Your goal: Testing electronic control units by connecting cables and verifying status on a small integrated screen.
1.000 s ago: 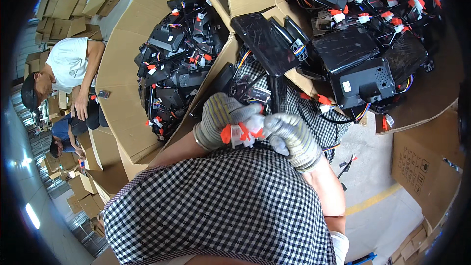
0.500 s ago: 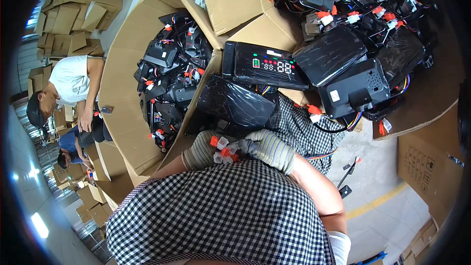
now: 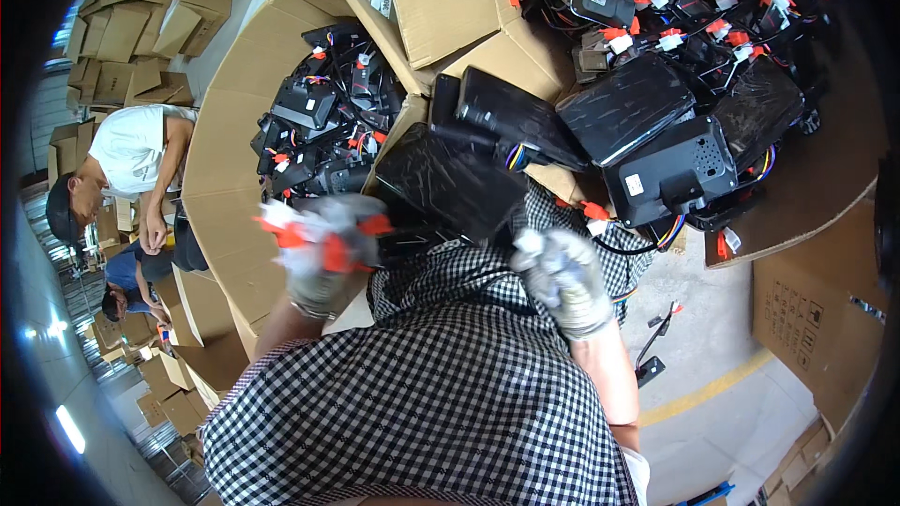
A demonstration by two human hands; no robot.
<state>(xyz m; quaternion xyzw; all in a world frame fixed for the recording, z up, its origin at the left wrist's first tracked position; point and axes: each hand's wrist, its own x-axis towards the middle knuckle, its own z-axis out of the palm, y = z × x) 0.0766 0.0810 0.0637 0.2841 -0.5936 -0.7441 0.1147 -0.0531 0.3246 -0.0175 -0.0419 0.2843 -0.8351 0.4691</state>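
Since the earlier frame the two hands had parted: the left hand (image 3: 323,274) had swung out to its own side, and the right hand (image 3: 569,283) had shifted slightly outward. The left hand, blurred, was closed around a bunch of red and white connectors (image 3: 289,234), held in front of the near edge of the left carton (image 3: 223,145). The right hand's fingers were curled, with something pale at their tips; whether they pinched it I could not tell. Ahead of and between the hands lay a plastic-wrapped black unit (image 3: 452,183), with a tilted black unit (image 3: 520,117) beyond it. Nearer than both hands, the checked apron (image 3: 412,394) covered the lap.
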